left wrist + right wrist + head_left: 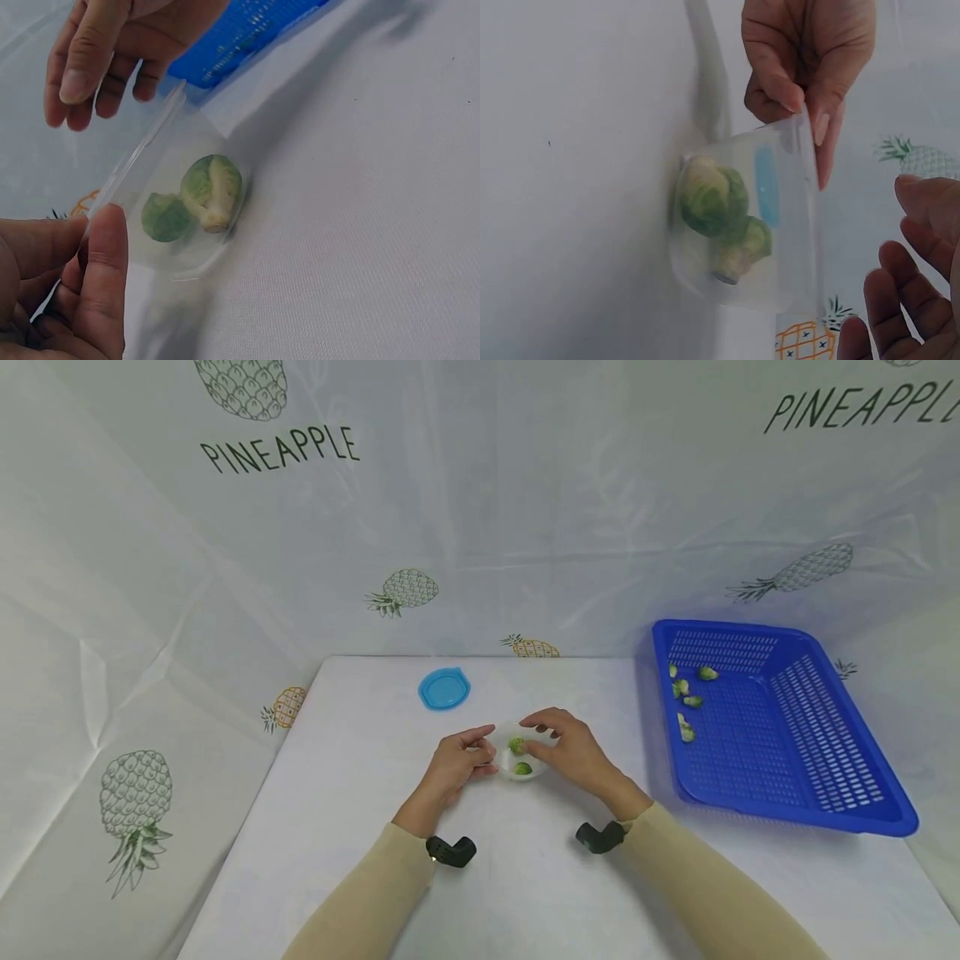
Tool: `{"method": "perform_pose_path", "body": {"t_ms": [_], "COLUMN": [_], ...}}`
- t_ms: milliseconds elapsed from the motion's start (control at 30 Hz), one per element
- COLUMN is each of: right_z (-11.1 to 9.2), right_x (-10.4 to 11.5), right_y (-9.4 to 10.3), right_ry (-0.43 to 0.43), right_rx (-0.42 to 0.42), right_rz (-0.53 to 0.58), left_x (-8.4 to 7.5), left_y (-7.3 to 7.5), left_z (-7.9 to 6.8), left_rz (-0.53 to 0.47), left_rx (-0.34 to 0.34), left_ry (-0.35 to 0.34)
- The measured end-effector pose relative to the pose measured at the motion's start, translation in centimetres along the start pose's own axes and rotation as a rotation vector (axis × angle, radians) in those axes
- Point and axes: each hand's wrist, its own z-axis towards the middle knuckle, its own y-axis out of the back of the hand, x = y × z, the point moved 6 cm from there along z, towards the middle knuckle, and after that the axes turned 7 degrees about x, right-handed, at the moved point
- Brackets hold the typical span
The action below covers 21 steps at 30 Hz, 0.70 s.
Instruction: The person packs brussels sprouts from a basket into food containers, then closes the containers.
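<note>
A small clear plastic container point(507, 757) stands on the white table in front of me. Two Brussels sprouts lie inside it, a larger one point(212, 191) and a smaller one point(164, 217), seen through its wall in both wrist views. My left hand point(459, 763) pinches the container's rim between thumb and fingers at its left side. On the opposite side, my right hand point(576, 753) hovers just above the rim, thumb and fingers spread and slightly bent. Nothing is between the right fingers point(915, 289), which stand apart from the container wall in the right wrist view.
A blue round lid point(444, 688) lies flat on the table beyond the container. To the right, a large blue perforated basket point(738, 735) holds several Brussels sprouts point(707, 673) along its left side. A white sheet with pineapple prints point(408, 588) hangs behind the table.
</note>
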Motion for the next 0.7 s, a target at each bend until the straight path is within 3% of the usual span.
{"method": "perform_pose_path", "body": {"t_ms": [700], "right_z": [-1.7], "right_x": [3.8], "right_y": [5.3], "right_ry": [0.020], "right_rx": [-0.114], "right_rz": [0.060], "left_x": [-0.1], "left_y": [-0.1], "left_z": [0.0], "left_rz": [0.001], "left_rx": [0.016], "left_ry": [-0.009]}}
